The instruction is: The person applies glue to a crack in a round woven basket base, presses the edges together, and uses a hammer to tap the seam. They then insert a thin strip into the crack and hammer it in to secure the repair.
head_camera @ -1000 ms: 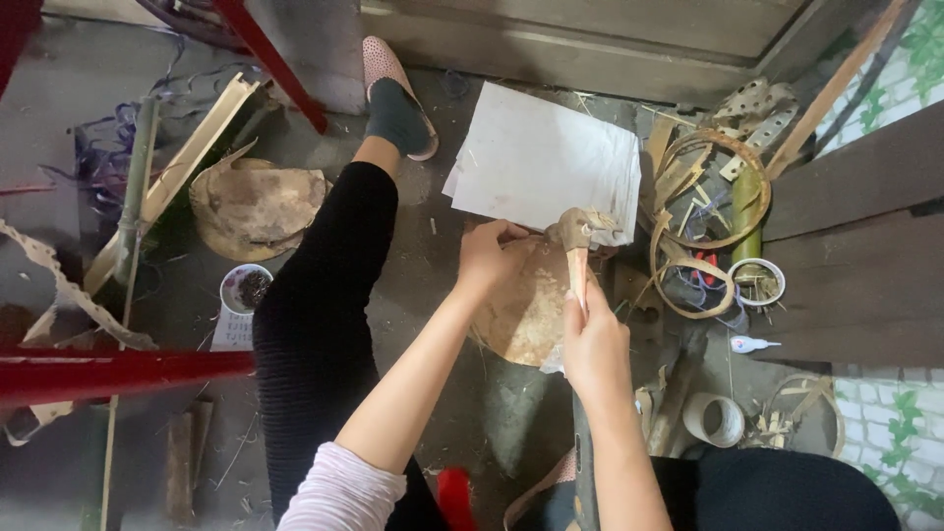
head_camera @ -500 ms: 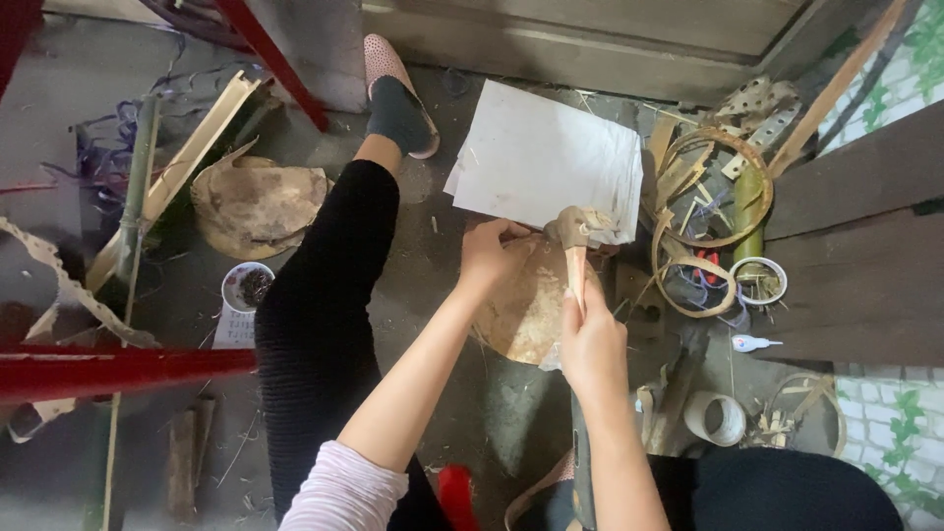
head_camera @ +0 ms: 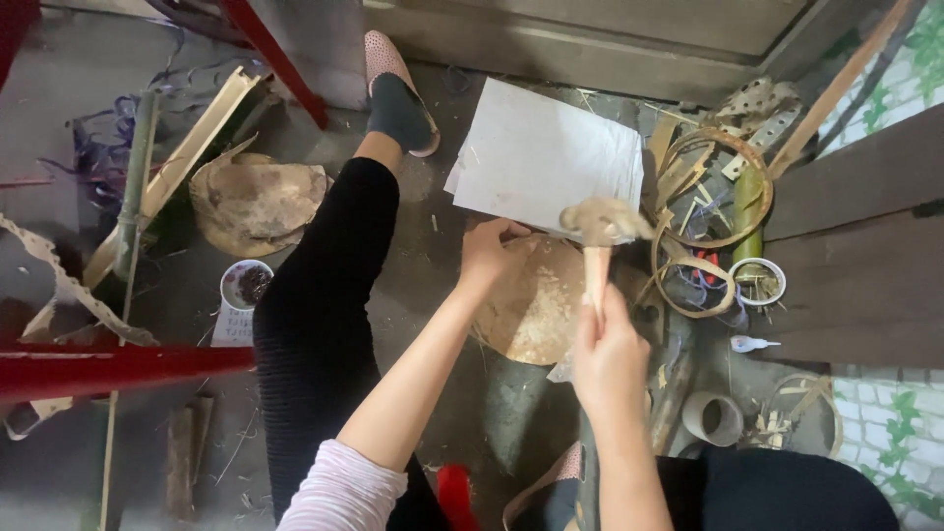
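While our right hand [head_camera: 610, 354] gripped the brush [head_camera: 598, 236], our left hand [head_camera: 489, 252] fingers pinched the disc [head_camera: 536, 310] beside the paper [head_camera: 546, 157].

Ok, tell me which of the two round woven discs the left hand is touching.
The pale disc at centre, below the white paper sheets; the left hand grips its upper edge. The other disc lies apart, beyond the outstretched leg, untouched.

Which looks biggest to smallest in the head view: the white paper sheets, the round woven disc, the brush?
1. white paper sheets
2. round woven disc, only slightly smaller, partly hidden
3. brush, though nearer the camera
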